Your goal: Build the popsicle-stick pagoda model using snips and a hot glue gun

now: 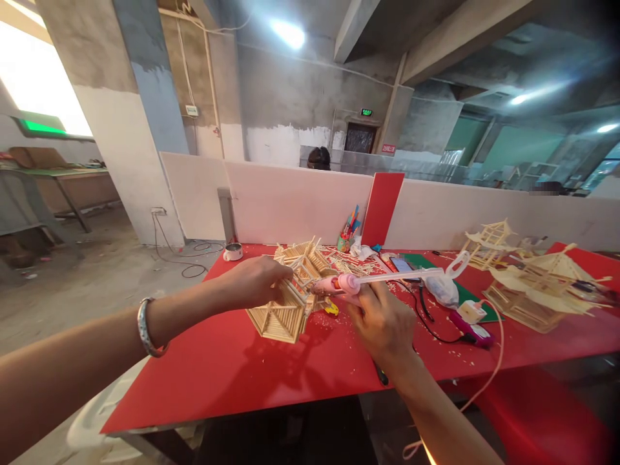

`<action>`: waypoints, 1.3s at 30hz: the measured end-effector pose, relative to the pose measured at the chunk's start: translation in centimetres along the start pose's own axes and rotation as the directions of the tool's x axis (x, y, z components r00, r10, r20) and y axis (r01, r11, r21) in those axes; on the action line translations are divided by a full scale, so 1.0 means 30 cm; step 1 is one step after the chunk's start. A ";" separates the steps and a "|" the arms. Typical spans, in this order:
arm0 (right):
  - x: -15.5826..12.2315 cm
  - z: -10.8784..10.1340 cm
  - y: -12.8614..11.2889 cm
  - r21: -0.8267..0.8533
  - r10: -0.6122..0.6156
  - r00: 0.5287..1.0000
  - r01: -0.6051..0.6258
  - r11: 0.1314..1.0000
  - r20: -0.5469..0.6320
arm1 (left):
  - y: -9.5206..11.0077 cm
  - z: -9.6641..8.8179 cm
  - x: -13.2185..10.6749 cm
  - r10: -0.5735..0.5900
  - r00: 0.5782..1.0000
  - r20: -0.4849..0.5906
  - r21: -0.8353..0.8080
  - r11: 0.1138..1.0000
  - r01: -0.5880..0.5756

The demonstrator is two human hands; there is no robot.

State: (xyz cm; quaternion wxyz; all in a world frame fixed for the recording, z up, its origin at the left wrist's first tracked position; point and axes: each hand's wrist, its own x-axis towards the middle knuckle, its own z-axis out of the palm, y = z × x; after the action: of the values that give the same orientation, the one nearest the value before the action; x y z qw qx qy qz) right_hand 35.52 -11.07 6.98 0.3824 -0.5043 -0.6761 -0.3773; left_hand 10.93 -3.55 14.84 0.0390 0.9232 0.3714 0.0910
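My left hand (268, 281) grips a wooden stick model (281, 320) with a many-sided slatted base, tilted above the table. In my right hand (385, 316) is a pink hot glue gun (346, 283), its nozzle pointing left at the model's side. A clear glue stick (402, 276) runs out of the gun's back end toward the right. Whether the nozzle touches the sticks I cannot tell. Behind the model lie many loose wooden sticks (351, 261) on the red table (213, 368). Close below the gun is a small yellow tool (331, 309).
A power strip (477, 334) with a white plug (471, 312) and cables lies at right, near a phone (405, 268) and green mat (491, 314). Other stick models (526, 300) stand farther right. A pen cup (343, 242) and a metal cup (233, 252) stand along the back, before a white partition (290, 200).
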 end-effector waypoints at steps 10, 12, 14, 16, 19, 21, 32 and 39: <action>-0.004 -0.008 0.005 -0.015 -0.004 1.000 0.004 1.000 -0.019 | -0.011 0.022 0.004 0.018 1.000 -0.010 0.007 1.000 -0.018; -0.007 -0.003 0.002 -0.008 -0.007 1.000 0.007 1.000 -0.004 | -0.010 0.023 0.004 0.008 1.000 -0.002 -0.005 1.000 -0.008; -0.011 -0.003 0.004 -0.005 0.001 1.000 -0.001 1.000 0.008 | -0.010 0.023 0.003 0.003 1.000 0.007 -0.009 1.000 -0.003; -0.013 -0.008 0.009 -0.006 0.013 1.000 -0.013 1.000 0.006 | -0.010 0.023 0.001 0.001 1.000 0.011 0.003 1.000 -0.001; -0.014 -0.014 0.011 -0.010 0.024 1.000 -0.024 1.000 -0.018 | -0.011 0.023 -0.001 0.003 1.000 0.011 0.020 1.000 -0.004; -0.013 -0.012 0.004 -0.012 0.012 0.999 -0.013 1.000 -0.029 | -0.010 0.023 -0.002 0.010 1.000 0.007 0.023 1.000 -0.010; -0.034 0.012 0.007 -0.005 0.062 0.998 -0.062 0.998 -0.021 | -0.011 0.024 -0.016 -0.003 1.000 -0.020 -0.048 0.999 0.002; -0.041 0.030 0.010 0.068 0.230 0.970 -0.235 0.969 0.077 | -0.029 0.052 -0.037 0.020 0.996 -0.083 -0.091 0.996 -0.028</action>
State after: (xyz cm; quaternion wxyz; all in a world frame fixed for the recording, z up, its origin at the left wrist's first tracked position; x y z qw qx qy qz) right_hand 35.93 -10.68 5.51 0.4199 -0.5777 -0.6389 -0.2860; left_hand 9.87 -3.71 13.02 0.0649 0.9203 0.3570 0.1463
